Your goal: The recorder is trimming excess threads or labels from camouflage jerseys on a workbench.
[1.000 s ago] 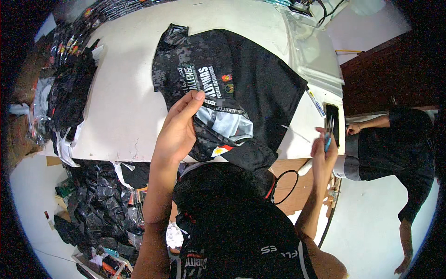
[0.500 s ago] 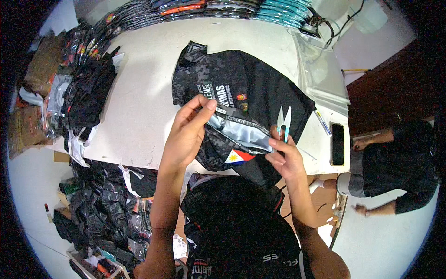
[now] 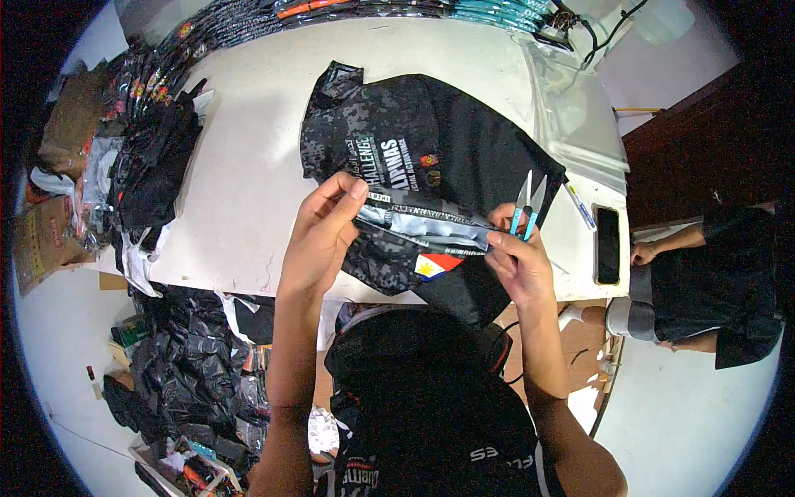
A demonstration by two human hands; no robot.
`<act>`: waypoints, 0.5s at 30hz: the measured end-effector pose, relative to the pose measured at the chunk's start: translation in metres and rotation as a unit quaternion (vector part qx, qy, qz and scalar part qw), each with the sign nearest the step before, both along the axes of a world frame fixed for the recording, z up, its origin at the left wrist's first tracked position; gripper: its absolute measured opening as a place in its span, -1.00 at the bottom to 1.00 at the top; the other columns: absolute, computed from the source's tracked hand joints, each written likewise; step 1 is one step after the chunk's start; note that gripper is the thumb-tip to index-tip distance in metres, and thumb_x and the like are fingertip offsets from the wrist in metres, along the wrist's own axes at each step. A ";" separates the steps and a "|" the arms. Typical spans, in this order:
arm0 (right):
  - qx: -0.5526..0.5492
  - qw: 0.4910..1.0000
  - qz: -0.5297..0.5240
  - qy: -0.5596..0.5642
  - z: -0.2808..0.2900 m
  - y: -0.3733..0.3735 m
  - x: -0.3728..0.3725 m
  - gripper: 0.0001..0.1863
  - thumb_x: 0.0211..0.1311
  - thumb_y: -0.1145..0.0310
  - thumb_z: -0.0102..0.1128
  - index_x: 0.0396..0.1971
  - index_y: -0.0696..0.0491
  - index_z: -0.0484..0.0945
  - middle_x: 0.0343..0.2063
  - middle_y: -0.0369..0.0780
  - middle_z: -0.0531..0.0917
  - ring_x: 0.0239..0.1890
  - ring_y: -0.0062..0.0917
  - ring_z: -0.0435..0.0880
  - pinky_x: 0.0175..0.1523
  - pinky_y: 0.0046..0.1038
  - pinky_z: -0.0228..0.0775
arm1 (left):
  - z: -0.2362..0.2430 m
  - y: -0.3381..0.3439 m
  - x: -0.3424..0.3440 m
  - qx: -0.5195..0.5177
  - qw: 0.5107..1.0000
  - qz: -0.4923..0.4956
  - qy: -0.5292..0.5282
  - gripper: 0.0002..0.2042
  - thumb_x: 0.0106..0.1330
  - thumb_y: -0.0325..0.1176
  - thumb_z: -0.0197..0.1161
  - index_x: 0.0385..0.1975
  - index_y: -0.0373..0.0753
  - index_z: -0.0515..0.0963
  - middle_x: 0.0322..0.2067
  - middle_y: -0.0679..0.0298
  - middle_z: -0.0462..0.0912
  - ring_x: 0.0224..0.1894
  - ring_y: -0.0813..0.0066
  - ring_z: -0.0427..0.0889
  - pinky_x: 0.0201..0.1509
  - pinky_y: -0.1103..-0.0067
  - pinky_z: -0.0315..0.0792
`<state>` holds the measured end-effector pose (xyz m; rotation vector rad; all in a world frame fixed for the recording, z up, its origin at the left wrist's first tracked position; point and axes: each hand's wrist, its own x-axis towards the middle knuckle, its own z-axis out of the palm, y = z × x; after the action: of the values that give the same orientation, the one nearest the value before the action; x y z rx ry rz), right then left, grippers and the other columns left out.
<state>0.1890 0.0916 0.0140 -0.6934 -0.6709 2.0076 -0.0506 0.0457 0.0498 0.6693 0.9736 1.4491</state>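
Observation:
A black and grey camouflage shirt (image 3: 468, 124) lies on the white table, with white lettering on its chest and a small flag (image 3: 436, 265) near the front edge. My left hand (image 3: 317, 240) pinches one end of a lifted edge of the shirt between thumb and fingers. At the other end my right hand (image 3: 522, 258) grips the same edge, so the band is stretched between them and its pale inner side (image 3: 426, 228) shows. Small scissors with teal handles (image 3: 530, 207) also sit in my right hand, blades apart and pointing away from me.
A phone (image 3: 607, 246) and a pen (image 3: 581, 207) lie at the table's right. Dark garments (image 3: 157, 166) are heaped on the left, and bagged clothes (image 3: 397, 10) line the far edge. Dark plastic bags (image 3: 186, 356) fill the lower left. Another person (image 3: 712, 273) is at the right.
My right hand has moved slightly right, pulling the shirt edge straighter and narrowing its opening. The scissors have tilted further right. The other person's arms have shifted.

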 end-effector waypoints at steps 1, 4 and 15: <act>-0.001 1.000 0.002 0.001 0.002 0.000 0.000 -0.76 -0.06 0.68 0.15 -0.33 0.15 0.45 -0.64 -0.38 0.44 -0.84 -0.84 0.12 -0.74 -0.74 -0.14 | 0.002 0.000 0.001 -0.001 1.000 0.002 0.001 -0.88 0.30 -0.36 0.05 -0.44 -0.23 0.41 -0.52 0.50 0.35 -0.46 0.82 0.26 -0.40 0.79 0.16; 0.037 0.995 -0.027 -0.083 0.007 0.002 -0.002 -0.71 -0.11 0.70 0.15 -0.29 0.16 0.46 -0.62 -0.41 0.43 -0.81 -0.85 0.14 -0.73 -0.75 -0.11 | 0.004 0.001 0.004 0.003 0.999 0.012 0.029 -0.86 0.30 -0.35 0.05 -0.49 -0.23 0.41 -0.59 0.52 0.30 -0.49 0.82 0.25 -0.41 0.79 0.15; 0.075 0.969 -0.077 -0.224 0.031 0.003 -0.005 -0.85 -0.08 0.66 0.14 -0.43 0.18 0.54 -0.74 -0.46 0.33 -0.82 -0.85 0.16 -0.76 -0.74 -0.13 | 0.020 0.008 0.001 0.043 0.951 0.016 0.306 -0.82 0.30 -0.37 0.03 -0.46 -0.32 0.48 -0.58 0.43 0.48 -0.54 0.79 0.31 -0.43 0.77 0.22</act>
<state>0.1840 0.0948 0.0446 -1.0871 -0.9883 1.6483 -0.0499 0.0535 0.0694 1.2163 1.4024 1.3384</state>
